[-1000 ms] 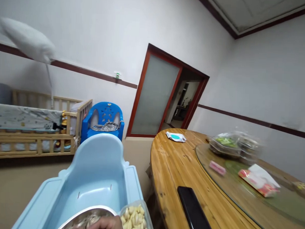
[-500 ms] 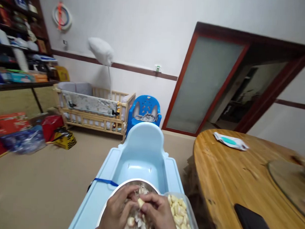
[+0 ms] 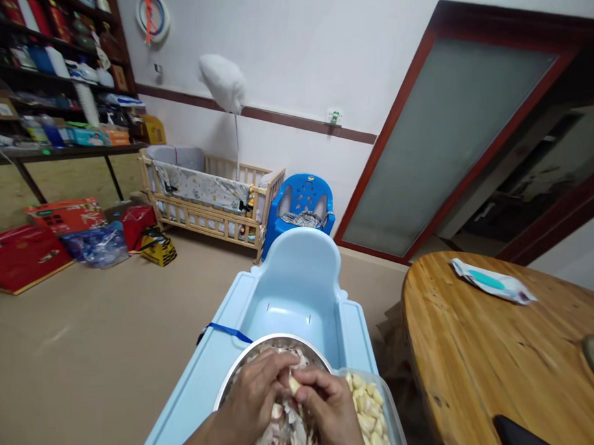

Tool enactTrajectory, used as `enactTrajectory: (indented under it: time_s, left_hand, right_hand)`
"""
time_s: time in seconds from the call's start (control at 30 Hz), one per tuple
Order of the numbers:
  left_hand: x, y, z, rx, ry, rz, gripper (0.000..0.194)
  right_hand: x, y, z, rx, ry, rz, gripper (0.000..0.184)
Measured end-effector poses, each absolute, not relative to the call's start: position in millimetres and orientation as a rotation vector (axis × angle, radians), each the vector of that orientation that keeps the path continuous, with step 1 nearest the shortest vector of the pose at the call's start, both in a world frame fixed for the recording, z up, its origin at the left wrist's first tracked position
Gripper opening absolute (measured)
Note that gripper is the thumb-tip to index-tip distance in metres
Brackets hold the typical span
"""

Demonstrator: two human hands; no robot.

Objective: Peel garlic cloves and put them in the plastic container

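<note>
Over a metal bowl (image 3: 228, 383), my left hand (image 3: 256, 393) and my right hand (image 3: 327, 402) meet with their fingers closed around a garlic clove (image 3: 294, 384). The pale yellow clove shows between the right thumb and forefinger, and the left fingertips press at its other end. Beneath the hands, the bowl holds garlic skins (image 3: 297, 433) and unpeeled cloves. Right of the bowl is a clear plastic container (image 3: 398, 424) filled with peeled cloves (image 3: 368, 407). Both vessels rest on a light blue child's high chair (image 3: 300, 274).
A round wooden table (image 3: 468, 345) at the right bears a black phone-like slab (image 3: 526, 441) and a wipes packet (image 3: 492, 281). Beyond the high chair stand a blue child seat (image 3: 305, 197) and a wooden crib (image 3: 209, 219). Bags (image 3: 27, 258) lie on the floor at left.
The view has swung left, so the room and hands appear shifted to the right. Both hands stay over the bowl, still holding the clove.
</note>
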State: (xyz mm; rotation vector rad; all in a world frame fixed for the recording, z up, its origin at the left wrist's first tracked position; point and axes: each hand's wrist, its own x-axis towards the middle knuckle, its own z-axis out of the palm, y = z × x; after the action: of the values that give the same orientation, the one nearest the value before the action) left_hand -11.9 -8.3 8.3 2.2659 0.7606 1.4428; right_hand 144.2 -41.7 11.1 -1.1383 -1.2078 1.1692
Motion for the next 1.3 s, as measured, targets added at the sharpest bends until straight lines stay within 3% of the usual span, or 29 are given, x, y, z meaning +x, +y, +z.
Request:
enactTrajectory:
  time_s: [0.2,0.6,0.8,1.3]
  left_hand:
    - [-11,-10,14,2.252,0.738,1.391,0.046]
    - [-11,-10,17,2.341,0.683,1.409,0.036]
    - [-10,-9,14,2.280,0.694,1.491,0.036]
    - [-9,-7,6,2.255,0.736,1.589,0.037]
  right_hand:
    - [141,-41,13,-1.140,-1.077,1.227,0.010]
    - [142,-38,14,-0.860,-0.774,1.433,0.030]
    - [140,-39,8,-0.951,-0.845,1.426,0.021]
    - [146,-41,11,-1.144,-1.249,1.049,0.020]
